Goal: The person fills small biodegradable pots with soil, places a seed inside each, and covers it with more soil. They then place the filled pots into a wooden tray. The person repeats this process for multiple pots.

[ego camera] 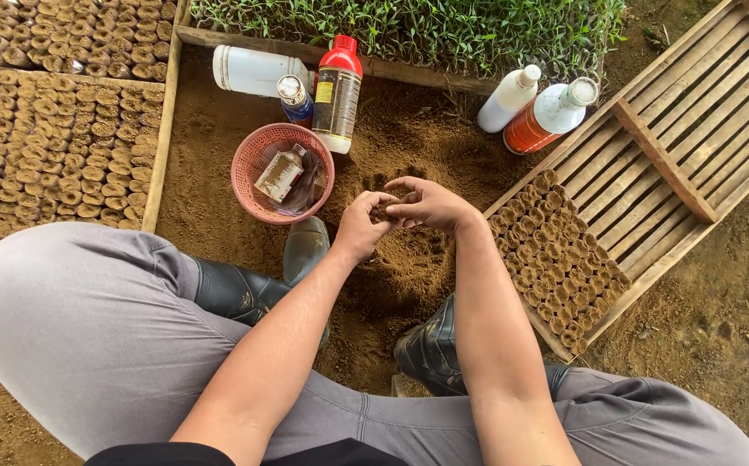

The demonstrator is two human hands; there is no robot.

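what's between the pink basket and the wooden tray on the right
In the head view, between the pink basket and the wooden tray lie the soil heap and both hands, left hand and right hand, pinching a small soil roll.

Ahead of me a pink basket [252,185] holds a small box [279,173]. Behind it I see a red-capped bottle [337,92], and a white jug [258,71] lies near green seedlings [409,30]. My black boots [430,349] rest on soil.
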